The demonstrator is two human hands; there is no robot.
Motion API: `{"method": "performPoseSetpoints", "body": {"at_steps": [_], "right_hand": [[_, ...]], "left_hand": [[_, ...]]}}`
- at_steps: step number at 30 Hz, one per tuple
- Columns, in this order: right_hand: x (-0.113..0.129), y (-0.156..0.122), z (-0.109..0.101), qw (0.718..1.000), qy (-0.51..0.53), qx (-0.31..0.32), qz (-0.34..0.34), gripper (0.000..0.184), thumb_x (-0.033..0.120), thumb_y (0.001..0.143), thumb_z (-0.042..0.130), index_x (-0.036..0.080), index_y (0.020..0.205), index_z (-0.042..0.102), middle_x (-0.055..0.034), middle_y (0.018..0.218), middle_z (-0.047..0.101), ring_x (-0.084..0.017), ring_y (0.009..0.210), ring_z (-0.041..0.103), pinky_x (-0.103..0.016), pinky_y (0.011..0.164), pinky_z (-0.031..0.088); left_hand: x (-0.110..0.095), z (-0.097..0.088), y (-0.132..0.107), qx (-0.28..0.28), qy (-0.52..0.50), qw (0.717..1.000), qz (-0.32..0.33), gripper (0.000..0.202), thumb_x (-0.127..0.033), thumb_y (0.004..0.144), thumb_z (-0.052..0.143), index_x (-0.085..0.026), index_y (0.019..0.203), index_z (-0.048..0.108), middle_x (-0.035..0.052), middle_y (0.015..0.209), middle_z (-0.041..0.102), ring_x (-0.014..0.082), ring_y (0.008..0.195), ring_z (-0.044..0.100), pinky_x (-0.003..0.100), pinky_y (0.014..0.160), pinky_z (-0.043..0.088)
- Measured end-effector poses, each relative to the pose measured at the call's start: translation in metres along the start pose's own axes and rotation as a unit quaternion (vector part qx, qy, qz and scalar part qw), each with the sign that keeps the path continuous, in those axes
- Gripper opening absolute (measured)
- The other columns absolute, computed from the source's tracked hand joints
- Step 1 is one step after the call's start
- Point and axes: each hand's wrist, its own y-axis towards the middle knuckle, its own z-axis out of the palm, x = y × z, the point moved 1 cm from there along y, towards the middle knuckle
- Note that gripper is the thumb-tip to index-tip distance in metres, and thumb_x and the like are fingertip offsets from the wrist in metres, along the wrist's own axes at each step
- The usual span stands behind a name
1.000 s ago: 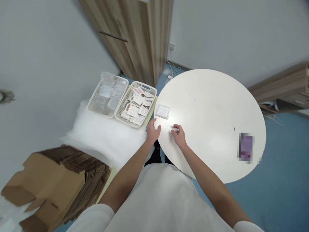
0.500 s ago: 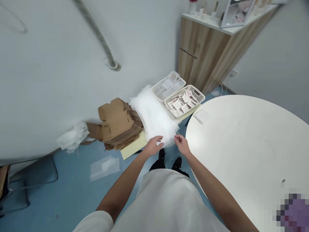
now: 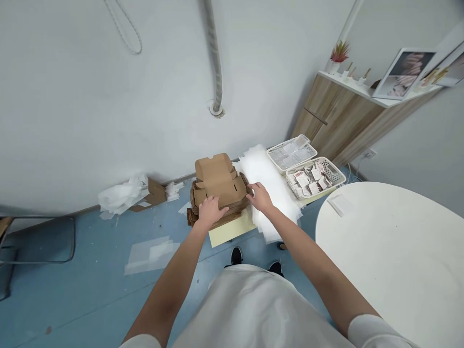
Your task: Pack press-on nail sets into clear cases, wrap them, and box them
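A stack of flattened brown cardboard boxes (image 3: pixel 222 186) lies on a low pale-yellow surface (image 3: pixel 232 231) in front of me. My left hand (image 3: pixel 211 211) rests on the near left part of the top box, fingers laid over it and thumb spread to the side. At the right edge of the same stack, my right hand (image 3: pixel 259 197) has its fingertips and thumb closed around the cardboard edge. Just right of the stack lies a pile of white foam sheets (image 3: pixel 272 203), partly covered by my right forearm.
Two white baskets stand beyond the foam: one with clear packets (image 3: pixel 292 153), one with printed sachets (image 3: pixel 314 178). A round white table (image 3: pixel 395 251) with a small white object (image 3: pixel 338 205) is at right. A wooden cabinet (image 3: pixel 344 116) stands behind. Plastic wrapping (image 3: pixel 125 195) lies at left.
Both hands have moved left from the near edge of the foam sheets to the cardboard stack and now touch it. The view has turned left.
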Motion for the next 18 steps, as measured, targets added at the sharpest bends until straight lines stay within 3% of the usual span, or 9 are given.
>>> {"method": "performPoseSetpoints", "body": {"at_steps": [4,9,14,18], "right_hand": [[0.015,0.024,0.016,0.995,-0.101,0.018,0.021,0.043,0.022,0.071,0.057,0.02,0.112,0.047,-0.0117,0.103,0.051,-0.026,0.097,0.048,-0.035,0.072,0.041],[0.023,0.037,0.025,0.986,-0.151,0.038,0.06,0.021,0.015,0.074,0.05,0.02,0.095,0.052,-0.0112,0.089,0.057,-0.025,0.083,0.053,-0.034,0.064,0.039],[0.034,0.041,0.024,0.993,-0.074,-0.008,0.088,0.01,0.022,0.077,0.045,0.022,0.086,0.05,-0.0063,0.073,0.059,-0.023,0.071,0.055,-0.033,0.063,0.038],[0.034,0.038,0.018,0.984,0.091,-0.028,0.149,0.017,0.03,0.081,0.037,0.022,0.092,0.045,-0.0011,0.069,0.058,-0.018,0.062,0.056,-0.031,0.06,0.041]], "left_hand": [[0.029,0.005,0.0,0.015,-0.032,0.999,-0.004,0.064,-0.058,0.068,0.049,-0.017,0.117,0.046,0.0158,0.116,0.051,0.0327,0.108,0.046,0.041,0.084,0.037],[0.044,0.009,-0.003,0.023,-0.09,0.995,0.027,0.067,-0.056,0.068,0.052,-0.011,0.117,0.046,0.0171,0.116,0.05,0.0295,0.106,0.048,0.035,0.085,0.038],[0.028,0.012,0.004,0.009,-0.079,0.993,0.084,0.049,-0.05,0.072,0.052,-0.017,0.108,0.054,0.0126,0.105,0.056,0.0288,0.1,0.051,0.038,0.084,0.038],[0.023,0.013,0.011,0.004,-0.109,0.989,0.101,0.032,-0.041,0.081,0.043,-0.019,0.096,0.06,0.0109,0.098,0.059,0.0261,0.096,0.053,0.036,0.079,0.04]]}}
